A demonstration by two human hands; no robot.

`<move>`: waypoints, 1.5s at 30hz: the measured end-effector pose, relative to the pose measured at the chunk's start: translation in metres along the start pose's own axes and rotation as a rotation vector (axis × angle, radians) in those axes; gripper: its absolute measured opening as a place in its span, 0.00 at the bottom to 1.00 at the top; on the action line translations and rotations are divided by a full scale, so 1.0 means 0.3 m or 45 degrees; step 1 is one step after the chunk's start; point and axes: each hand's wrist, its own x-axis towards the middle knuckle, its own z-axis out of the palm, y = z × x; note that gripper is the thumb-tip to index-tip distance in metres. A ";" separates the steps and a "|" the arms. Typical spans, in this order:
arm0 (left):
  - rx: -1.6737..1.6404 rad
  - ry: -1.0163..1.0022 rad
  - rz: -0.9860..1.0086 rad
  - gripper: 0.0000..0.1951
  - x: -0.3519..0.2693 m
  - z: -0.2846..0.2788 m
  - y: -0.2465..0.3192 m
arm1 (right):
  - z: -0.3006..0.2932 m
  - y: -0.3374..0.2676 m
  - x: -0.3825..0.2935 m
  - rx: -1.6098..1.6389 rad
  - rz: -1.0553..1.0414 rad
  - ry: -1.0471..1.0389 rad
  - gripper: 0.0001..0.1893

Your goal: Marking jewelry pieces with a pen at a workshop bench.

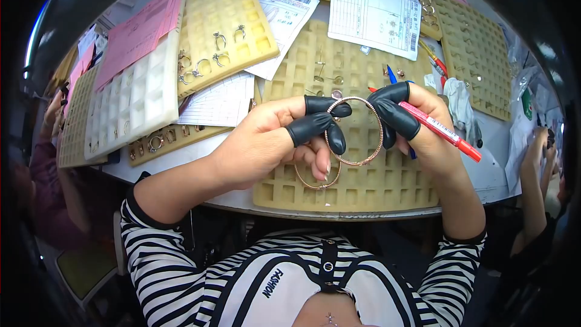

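Note:
A rose-gold beaded bangle is held upright between my two hands. The black-cotted thumb and fingers of my left hand pinch its left side. My right hand, with black finger cots too, grips its upper right side. A red pen lies across the right hand, tucked behind the thumb. Part of a blue pen shows beyond those fingers; its middle is hidden. Below my left fingers hangs a second thin bangle, its upper part covered by the hand. Under both hands spreads a yellow compartment tray.
Upper left, a yellow tray with several rings overlaps a white tray and pink sheets. Printed forms lie at the back. Right are another tray and a white cloth. Other people's arms show at both sides.

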 end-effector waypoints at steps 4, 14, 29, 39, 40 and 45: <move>0.037 0.013 0.022 0.18 -0.005 -0.001 0.003 | 0.008 -0.004 0.003 -0.008 0.011 -0.005 0.12; 0.093 0.069 -0.040 0.17 -0.003 0.006 0.011 | 0.026 -0.016 -0.007 0.003 0.156 0.004 0.09; 0.087 0.099 -0.090 0.13 -0.005 -0.001 0.017 | 0.043 -0.024 -0.020 -0.186 -0.048 0.098 0.11; 0.090 0.112 -0.120 0.13 -0.005 -0.001 0.010 | 0.032 0.011 -0.027 -0.351 -0.532 0.259 0.14; 0.095 0.111 -0.120 0.13 -0.005 -0.001 0.009 | 0.044 0.018 -0.025 -0.317 -0.555 0.285 0.14; 0.113 0.094 -0.092 0.13 -0.005 0.000 0.004 | 0.061 0.024 -0.023 -0.501 -0.707 0.329 0.14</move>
